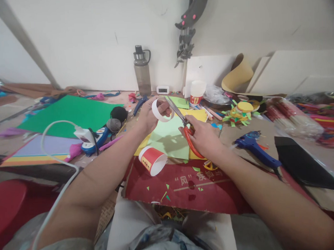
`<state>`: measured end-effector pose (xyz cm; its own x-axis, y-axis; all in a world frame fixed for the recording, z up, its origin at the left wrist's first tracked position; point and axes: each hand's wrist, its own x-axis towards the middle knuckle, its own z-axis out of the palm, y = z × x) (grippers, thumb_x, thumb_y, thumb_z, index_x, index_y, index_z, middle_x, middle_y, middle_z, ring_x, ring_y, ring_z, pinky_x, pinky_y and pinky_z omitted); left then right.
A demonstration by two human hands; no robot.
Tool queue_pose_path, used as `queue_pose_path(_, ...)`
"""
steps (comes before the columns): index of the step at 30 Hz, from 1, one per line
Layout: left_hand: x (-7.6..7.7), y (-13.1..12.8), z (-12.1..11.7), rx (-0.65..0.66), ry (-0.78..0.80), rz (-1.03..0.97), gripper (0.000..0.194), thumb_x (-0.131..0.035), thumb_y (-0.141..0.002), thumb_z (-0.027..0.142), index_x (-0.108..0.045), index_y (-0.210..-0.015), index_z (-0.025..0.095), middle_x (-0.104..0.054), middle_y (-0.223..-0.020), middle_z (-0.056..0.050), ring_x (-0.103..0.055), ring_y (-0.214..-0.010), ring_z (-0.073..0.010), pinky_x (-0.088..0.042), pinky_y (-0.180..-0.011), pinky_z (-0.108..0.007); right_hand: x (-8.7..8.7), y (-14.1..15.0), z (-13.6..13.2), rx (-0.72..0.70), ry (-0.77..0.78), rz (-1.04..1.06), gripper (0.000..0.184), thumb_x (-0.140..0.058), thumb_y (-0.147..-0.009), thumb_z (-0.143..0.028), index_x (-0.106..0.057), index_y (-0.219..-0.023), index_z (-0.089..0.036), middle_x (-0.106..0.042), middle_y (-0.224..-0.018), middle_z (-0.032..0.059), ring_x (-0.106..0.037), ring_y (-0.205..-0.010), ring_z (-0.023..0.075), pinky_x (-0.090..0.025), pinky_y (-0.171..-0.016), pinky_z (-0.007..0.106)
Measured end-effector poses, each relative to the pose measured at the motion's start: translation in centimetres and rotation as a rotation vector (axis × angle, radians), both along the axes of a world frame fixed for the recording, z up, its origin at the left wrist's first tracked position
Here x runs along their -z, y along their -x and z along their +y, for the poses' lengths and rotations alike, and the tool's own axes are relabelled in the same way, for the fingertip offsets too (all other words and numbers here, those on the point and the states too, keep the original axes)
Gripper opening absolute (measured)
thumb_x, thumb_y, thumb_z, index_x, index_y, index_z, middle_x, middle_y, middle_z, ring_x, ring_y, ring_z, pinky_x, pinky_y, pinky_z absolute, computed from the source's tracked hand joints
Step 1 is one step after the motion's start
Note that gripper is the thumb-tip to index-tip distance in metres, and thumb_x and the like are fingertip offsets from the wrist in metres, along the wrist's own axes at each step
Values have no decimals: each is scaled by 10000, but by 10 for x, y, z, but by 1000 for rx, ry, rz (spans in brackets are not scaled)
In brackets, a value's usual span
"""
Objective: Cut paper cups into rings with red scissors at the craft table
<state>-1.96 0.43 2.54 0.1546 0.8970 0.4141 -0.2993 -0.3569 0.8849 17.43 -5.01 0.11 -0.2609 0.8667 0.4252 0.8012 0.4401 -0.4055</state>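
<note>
My left hand [151, 112] pinches a narrow white paper ring [157, 111], held up above the table. In my right hand [202, 135] are scissors [191, 140] with red handles, their metal blades pointing up and left, close to the ring's right side. Whether the blades touch the ring I cannot tell. Below my left hand, a cut red-and-white paper cup [152, 160] lies on its side on a dark red board [169, 187]. Light green paper [170, 139] rests on yellow paper [143, 146] under both hands.
A blue glue gun [258, 150] and a black flat piece [304, 163] lie at right. Behind stand a water bottle [142, 74] and another paper cup [197, 92]. Green card [69, 114] covers the left side. A white cable [60, 162] passes near my left arm.
</note>
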Motion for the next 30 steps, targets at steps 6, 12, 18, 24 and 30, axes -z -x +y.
queue_pose_path(6, 3, 3, 5, 26, 15, -7, 460, -919, -629, 482, -616, -751, 158, -633, -611, 10, -598, -561, -97, -452, -552, -232, -1, 0, -1, 6, -15, -18, 425, -479, -947, -507, -651, -1182, -198, -696, -786, 100, -615, -714, 264, -353, -635, 309)
queue_pose_path(12, 5, 3, 8, 51, 31, -15, 429, -903, -664, 467, -610, -722, 159, -632, -593, 7, -574, -531, -90, -432, -522, -229, -2, 1, -1, 15, -14, -18, 414, -470, -945, -509, -664, -1147, -204, -688, -758, 98, -618, -693, 268, -344, -609, 306)
queue_pose_path(18, -1, 1, 5, 40, 78, -13, 394, -889, -704, 412, -606, -669, 140, -606, -558, 10, -565, -511, -79, -427, -500, -213, 0, -1, 1, -21, -38, 46, 386, -475, -937, -502, -668, -1107, -215, -675, -740, 84, -603, -671, 248, -373, -611, 308)
queue_pose_path(24, -2, 3, 7, 103, 159, -62, 374, -895, -701, 380, -626, -677, 120, -613, -590, 9, -574, -510, -77, -473, -502, -216, 0, -2, 3, -46, -38, 210, 346, -523, -904, -519, -661, -991, -214, -610, -669, 36, -504, -575, 174, -375, -594, 283)
queue_pose_path(30, 2, 1, 7, 135, 195, -111, 361, -879, -729, 345, -601, -678, 120, -618, -631, 8, -567, -511, -65, -472, -501, -209, -2, 0, 0, -68, 36, 281, 383, -539, -906, -527, -613, -1107, -210, -566, -657, -3, -482, -573, 164, -380, -598, 290)
